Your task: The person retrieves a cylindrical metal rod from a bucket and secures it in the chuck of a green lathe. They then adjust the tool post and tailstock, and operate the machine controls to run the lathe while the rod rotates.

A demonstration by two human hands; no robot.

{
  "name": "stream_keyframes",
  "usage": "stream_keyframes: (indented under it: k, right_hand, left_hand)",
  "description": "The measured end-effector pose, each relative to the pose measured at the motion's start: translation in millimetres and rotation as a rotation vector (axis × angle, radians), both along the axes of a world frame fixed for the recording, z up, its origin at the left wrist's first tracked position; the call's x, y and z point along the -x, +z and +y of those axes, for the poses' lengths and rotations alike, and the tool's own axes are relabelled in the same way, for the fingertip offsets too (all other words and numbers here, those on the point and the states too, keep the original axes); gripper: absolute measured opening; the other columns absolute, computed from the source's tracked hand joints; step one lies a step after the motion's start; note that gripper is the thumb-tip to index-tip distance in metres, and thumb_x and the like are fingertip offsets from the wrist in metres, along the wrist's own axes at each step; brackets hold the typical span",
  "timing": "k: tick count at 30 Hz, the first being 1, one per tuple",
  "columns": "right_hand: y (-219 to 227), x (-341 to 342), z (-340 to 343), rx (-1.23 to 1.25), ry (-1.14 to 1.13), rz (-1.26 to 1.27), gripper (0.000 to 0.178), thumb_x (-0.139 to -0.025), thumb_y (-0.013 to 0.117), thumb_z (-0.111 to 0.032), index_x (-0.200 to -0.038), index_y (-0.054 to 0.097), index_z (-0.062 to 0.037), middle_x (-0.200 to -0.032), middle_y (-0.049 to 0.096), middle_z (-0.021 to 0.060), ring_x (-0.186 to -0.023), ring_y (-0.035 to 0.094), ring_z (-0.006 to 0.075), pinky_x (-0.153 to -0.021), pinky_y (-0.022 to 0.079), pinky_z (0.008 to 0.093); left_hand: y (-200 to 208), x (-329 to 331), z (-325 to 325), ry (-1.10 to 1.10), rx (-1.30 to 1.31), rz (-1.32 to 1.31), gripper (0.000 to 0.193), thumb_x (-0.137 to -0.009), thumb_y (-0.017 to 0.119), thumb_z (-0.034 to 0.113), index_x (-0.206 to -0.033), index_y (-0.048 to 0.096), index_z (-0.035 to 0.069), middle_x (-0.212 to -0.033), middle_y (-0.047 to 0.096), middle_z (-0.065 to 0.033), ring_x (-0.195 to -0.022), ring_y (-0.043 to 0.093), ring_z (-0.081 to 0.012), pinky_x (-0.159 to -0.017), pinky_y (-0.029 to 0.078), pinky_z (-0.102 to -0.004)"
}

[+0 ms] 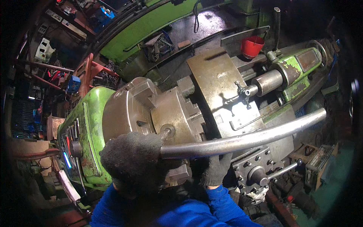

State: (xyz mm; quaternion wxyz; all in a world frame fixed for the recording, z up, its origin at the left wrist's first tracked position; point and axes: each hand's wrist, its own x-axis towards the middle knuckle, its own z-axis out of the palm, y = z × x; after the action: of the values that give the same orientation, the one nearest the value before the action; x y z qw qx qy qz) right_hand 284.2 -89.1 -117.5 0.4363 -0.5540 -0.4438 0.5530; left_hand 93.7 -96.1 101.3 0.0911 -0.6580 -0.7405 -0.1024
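Observation:
My left hand (132, 157), in a dark grey knit glove, is closed round the left end of a long, slightly bent metal pipe (245, 140). The pipe runs to the right, in front of the lathe bed. My right hand (216, 170), also gloved, is just below the pipe near its left half; its fingers are hidden behind the pipe, so their grip does not show. Directly beyond my left hand is the large lathe chuck (126, 108) with stepped jaws. A thick steel workpiece (172, 109) sits against the jaws, with a round peg (167, 131) on its side.
A flat metal plate (215, 75) lies over the bed, with a T-handled tool (244, 94) and a hex key (242, 125) on it. Right stands the green tailstock (302, 68), behind it a red bucket (252, 47). The tool post (257, 174) with its lever is right of my right hand.

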Motion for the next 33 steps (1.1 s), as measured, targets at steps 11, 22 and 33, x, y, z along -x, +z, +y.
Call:
stream_keyframes:
  k: [11,22,33]
  right_hand:
    - [-9,25,37,-0.142,-0.05,-0.16,0.044,-0.104,0.075,-0.025,-0.139,0.069,0.0029,-0.136,0.066,0.0226,-0.123,0.064,0.0415,-0.109,0.051,0.0512]
    - [-17,37,53,-0.199,-0.057,-0.209,0.052,-0.109,0.068,-0.023,-0.15,0.059,0.0072,-0.143,0.063,0.0172,-0.13,0.061,0.0272,-0.114,0.051,0.0432]
    - [-3,42,60,0.075,-0.152,0.393,0.053,-0.107,0.058,-0.008,-0.157,0.048,0.004,-0.143,0.064,0.023,-0.129,0.066,0.0283,-0.114,0.058,0.0446]
  left_hand:
    - [-5,8,0,0.051,0.006,-0.002,0.022,-0.083,0.085,0.032,-0.084,0.073,0.014,-0.08,0.065,-0.0109,-0.072,0.068,-0.0375,-0.063,0.052,-0.0495]
    - [-5,18,6,0.135,0.024,0.047,0.02,-0.079,0.086,0.031,-0.079,0.074,0.015,-0.08,0.066,-0.0099,-0.072,0.069,-0.0362,-0.062,0.052,-0.0493]
    - [-11,48,40,0.063,-0.151,0.105,0.012,-0.072,0.084,0.03,-0.082,0.086,0.023,-0.08,0.071,-0.0061,-0.073,0.074,-0.0281,-0.063,0.057,-0.046]
